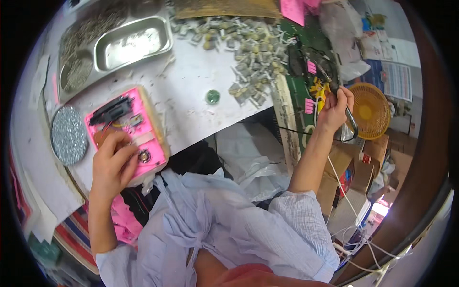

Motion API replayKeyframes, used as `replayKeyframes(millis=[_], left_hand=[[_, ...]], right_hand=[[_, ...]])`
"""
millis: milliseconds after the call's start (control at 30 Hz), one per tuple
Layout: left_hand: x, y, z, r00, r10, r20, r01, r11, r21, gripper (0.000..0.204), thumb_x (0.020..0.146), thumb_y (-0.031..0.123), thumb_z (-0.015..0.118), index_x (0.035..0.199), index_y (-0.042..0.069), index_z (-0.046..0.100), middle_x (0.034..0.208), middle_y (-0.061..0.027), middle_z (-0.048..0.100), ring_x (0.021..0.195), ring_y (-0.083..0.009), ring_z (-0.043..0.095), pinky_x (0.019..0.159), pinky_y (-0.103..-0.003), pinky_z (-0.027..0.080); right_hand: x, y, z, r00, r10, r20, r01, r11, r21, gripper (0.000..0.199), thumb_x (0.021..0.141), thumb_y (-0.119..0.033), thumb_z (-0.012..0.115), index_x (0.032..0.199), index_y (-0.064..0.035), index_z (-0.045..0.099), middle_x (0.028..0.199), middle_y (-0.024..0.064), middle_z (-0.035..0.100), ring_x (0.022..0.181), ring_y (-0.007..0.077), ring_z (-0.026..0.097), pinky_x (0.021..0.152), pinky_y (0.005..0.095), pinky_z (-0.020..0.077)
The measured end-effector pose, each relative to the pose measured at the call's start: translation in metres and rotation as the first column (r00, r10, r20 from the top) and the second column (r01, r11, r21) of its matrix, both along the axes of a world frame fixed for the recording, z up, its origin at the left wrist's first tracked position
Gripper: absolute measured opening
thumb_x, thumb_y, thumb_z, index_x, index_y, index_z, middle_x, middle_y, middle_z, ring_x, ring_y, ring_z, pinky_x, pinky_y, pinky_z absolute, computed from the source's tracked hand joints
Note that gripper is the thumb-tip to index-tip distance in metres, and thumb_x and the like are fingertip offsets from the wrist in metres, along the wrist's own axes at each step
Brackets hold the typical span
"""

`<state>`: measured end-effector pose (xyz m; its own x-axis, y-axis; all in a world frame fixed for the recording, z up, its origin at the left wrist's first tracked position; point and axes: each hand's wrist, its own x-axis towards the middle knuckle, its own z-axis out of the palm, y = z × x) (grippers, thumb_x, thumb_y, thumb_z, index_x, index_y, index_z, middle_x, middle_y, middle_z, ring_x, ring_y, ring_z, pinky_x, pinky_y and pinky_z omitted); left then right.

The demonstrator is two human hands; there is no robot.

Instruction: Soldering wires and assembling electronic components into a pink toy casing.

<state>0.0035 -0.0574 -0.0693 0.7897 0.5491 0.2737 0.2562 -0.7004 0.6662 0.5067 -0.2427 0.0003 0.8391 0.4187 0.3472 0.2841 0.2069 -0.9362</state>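
Over a bright pink casing (152, 143) at the left, my left hand (114, 158) has its fingers curled and bunched together. What they pinch, if anything, is hidden. Inside the casing are a black plastic part (114, 110), thin red wires, a small metal part (136, 119) and a round metal piece (144, 156). A brown piece (100, 137) shows beside my fingers. Reaching out to the right, my right hand (336, 109) is closed round the dark handle of what looks like a soldering iron (333, 86), above a green mat (297, 95).
Many small metal-and-yellow parts (248, 52) lie heaped on the white table (191, 115). A steel compartment tray (169, 40) stands at the far left, near a round silvery tin (69, 136). A green disc (212, 96) lies mid-table. A yellow basket (382, 107) and cables (354, 234) are at right.
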Motion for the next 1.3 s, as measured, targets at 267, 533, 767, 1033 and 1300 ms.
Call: replayKeyframes(millis=[267, 533, 767, 1033, 1300], left_hand=[[-0.003, -0.008, -0.001, 0.996, 0.057, -0.073, -0.058, 0.998, -0.022, 0.025, 0.078, -0.003, 0.072, 0.102, 0.001, 0.073, 0.113, -0.0152, 0.061, 0.084, -0.0248, 0.062, 0.074, -0.034, 0.052], [-0.009, -0.005, -0.011, 0.998, 0.044, 0.038, -0.046, 0.997, 0.056, 0.029, 0.078, 0.002, 0.074, 0.106, 0.006, 0.071, 0.112, -0.0155, 0.064, 0.085, -0.0303, 0.067, 0.073, -0.037, 0.056], [-0.032, -0.021, -0.008, 0.960, 0.243, 0.142, -0.237, 0.970, -0.060, 0.033, 0.075, -0.002, 0.074, 0.108, 0.005, 0.072, 0.109, -0.0134, 0.065, 0.087, -0.0281, 0.068, 0.072, -0.036, 0.057], [-0.014, -0.014, -0.003, 0.983, 0.141, 0.119, -0.155, 0.981, 0.117, 0.035, 0.072, 0.000, 0.075, 0.106, 0.007, 0.075, 0.099, -0.0094, 0.062, 0.081, -0.0255, 0.063, 0.067, -0.035, 0.051], [0.016, 0.017, 0.005, 0.973, 0.227, 0.051, -0.231, 0.913, 0.337, 0.027, 0.074, 0.013, 0.073, 0.101, 0.011, 0.073, 0.094, -0.0033, 0.059, 0.087, -0.0225, 0.057, 0.080, -0.040, 0.041]], right_hand=[[0.059, 0.005, -0.010, 0.931, -0.344, 0.122, 0.346, 0.938, 0.004, 0.002, 0.085, -0.002, 0.065, 0.084, -0.0028, 0.063, 0.081, 0.0035, 0.063, 0.069, 0.0130, 0.060, 0.062, 0.0260, 0.0492], [0.137, 0.000, -0.039, 0.946, -0.165, -0.278, 0.109, 0.973, -0.206, 0.016, 0.089, -0.018, 0.077, 0.091, -0.0072, 0.065, 0.072, 0.0075, 0.064, 0.059, 0.0176, 0.059, 0.064, 0.0332, 0.0555], [0.030, -0.008, -0.063, 0.561, 0.452, -0.694, -0.378, 0.885, 0.271, 0.036, 0.099, -0.025, 0.067, 0.124, 0.0012, 0.060, 0.087, 0.0054, 0.062, 0.076, 0.0145, 0.058, 0.070, 0.0305, 0.0525], [-0.201, 0.097, -0.066, 0.767, 0.620, -0.165, -0.611, 0.627, -0.484, 0.005, 0.091, -0.001, 0.071, 0.095, -0.0003, 0.073, 0.085, 0.0024, 0.071, 0.074, 0.0094, 0.065, 0.068, 0.0251, 0.0524], [-0.281, 0.160, -0.053, 0.469, 0.829, 0.304, -0.295, 0.471, -0.831, 0.027, 0.079, -0.030, 0.075, 0.073, -0.0061, 0.066, 0.072, 0.0103, 0.067, 0.068, 0.0302, 0.067, 0.060, 0.0414, 0.0527]])
